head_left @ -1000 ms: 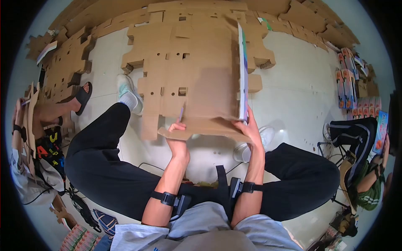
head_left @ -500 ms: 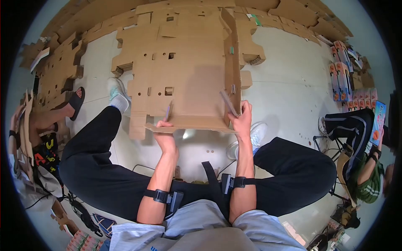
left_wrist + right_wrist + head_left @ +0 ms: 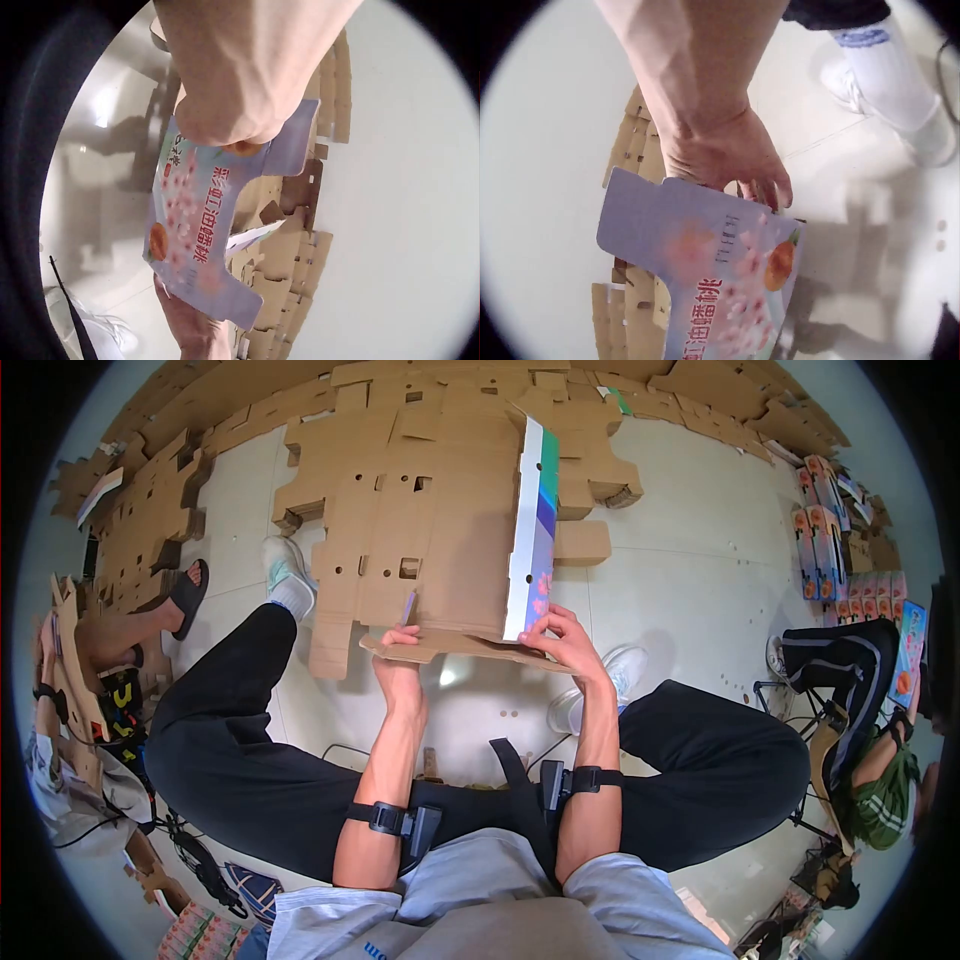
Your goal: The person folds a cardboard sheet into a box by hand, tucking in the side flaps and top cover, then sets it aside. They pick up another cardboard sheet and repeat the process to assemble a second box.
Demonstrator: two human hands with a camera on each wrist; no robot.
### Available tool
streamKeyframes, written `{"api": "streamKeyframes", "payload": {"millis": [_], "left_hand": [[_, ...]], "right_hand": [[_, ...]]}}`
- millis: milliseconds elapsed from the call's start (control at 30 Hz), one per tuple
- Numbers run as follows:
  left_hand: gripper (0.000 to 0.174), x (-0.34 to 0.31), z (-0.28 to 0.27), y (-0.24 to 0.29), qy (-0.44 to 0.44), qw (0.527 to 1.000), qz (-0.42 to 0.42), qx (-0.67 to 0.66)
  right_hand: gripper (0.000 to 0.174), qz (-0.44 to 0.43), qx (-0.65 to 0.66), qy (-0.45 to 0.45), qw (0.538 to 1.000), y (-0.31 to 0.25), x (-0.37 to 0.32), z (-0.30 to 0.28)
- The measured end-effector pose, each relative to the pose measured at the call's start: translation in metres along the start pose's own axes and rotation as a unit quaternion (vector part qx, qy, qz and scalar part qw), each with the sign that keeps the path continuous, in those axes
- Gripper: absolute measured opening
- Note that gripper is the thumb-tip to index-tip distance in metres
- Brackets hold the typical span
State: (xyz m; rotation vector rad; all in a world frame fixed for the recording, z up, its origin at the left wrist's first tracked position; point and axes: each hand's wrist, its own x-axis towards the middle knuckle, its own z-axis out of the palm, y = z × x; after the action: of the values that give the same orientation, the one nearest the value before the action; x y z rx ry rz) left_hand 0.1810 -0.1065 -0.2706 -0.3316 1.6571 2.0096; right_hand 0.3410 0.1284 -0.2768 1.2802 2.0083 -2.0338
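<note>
A brown cardboard sheet lies in front of the person, its right side panel folded inward with white edge and coloured print showing. The left hand grips the near flap, thumb side up. At the near right corner the right hand pinches the side panel's end with bent fingers. In the left wrist view the near flap's purple printed face hangs below the left hand. The right wrist view shows the right hand behind the printed flap, fingertips partly hidden.
More flattened cardboard lies left and far. Printed boxes stand at the right. Another person's sandalled foot is at the left; someone in a green top sits at the right. The wearer's shoes flank the sheet.
The right side panel, upright with its brown inner face showing half a second ago, now leans inward with its print visible. The right hand has shifted with it; the left keeps its grip.
</note>
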Motion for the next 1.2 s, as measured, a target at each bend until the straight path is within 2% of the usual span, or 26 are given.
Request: {"api": "streamKeyframes", "payload": {"millis": [67, 133, 200, 300, 500, 667, 767, 900, 1000, 1133, 1200], "left_hand": [[0.017, -0.002, 0.0, 0.003, -0.006, 1.0, -0.004, 0.011], [0.016, -0.002, 0.001, 0.007, 0.003, 1.0, -0.028, 0.01], [0.015, -0.003, 0.004, 0.009, 0.009, 0.998, -0.054, 0.005], [0.013, -0.005, 0.007, 0.013, 0.009, 0.997, -0.073, -0.007], [0.013, -0.005, 0.008, 0.018, 0.008, 0.998, -0.053, -0.028], [0.015, 0.0, 0.003, 0.013, 0.0, 0.998, -0.056, 0.004], [0.017, -0.001, 0.008, 0.024, 0.019, 0.999, -0.017, -0.035], [0.019, 0.011, 0.007, 0.026, 0.022, 0.997, 0.06, 0.049], [0.019, 0.006, 0.011, 0.027, 0.009, 0.995, 0.055, 0.083], [0.02, -0.007, 0.009, 0.025, -0.045, 0.989, 0.034, 0.137], [0.019, -0.021, 0.017, 0.033, -0.075, 0.98, 0.041, 0.179]], "right_hand": [[0.05, 0.084, -0.012, -0.036, 0.996, 0.0, 0.015, -0.006], [0.075, 0.116, 0.024, -0.022, 0.993, 0.004, 0.015, -0.003], [0.104, 0.097, 0.104, 0.047, 0.989, 0.009, 0.009, 0.009], [0.122, 0.106, 0.246, -0.065, 0.961, -0.001, 0.002, 0.009], [0.121, 0.066, 0.143, -0.022, 0.987, -0.032, -0.002, 0.01], [0.122, 0.079, 0.168, -0.019, 0.982, -0.03, -0.002, 0.012], [0.12, 0.067, 0.182, -0.011, 0.981, -0.027, -0.002, 0.017], [0.118, 0.018, 0.141, -0.014, 0.99, -0.023, 0.012, 0.03], [0.121, 0.06, 0.131, -0.08, 0.986, -0.058, -0.005, 0.019], [0.117, 0.055, -0.003, -0.037, 0.998, -0.023, 0.013, -0.002], [0.115, 0.059, 0.032, -0.041, 0.997, -0.021, 0.012, -0.008]]}}
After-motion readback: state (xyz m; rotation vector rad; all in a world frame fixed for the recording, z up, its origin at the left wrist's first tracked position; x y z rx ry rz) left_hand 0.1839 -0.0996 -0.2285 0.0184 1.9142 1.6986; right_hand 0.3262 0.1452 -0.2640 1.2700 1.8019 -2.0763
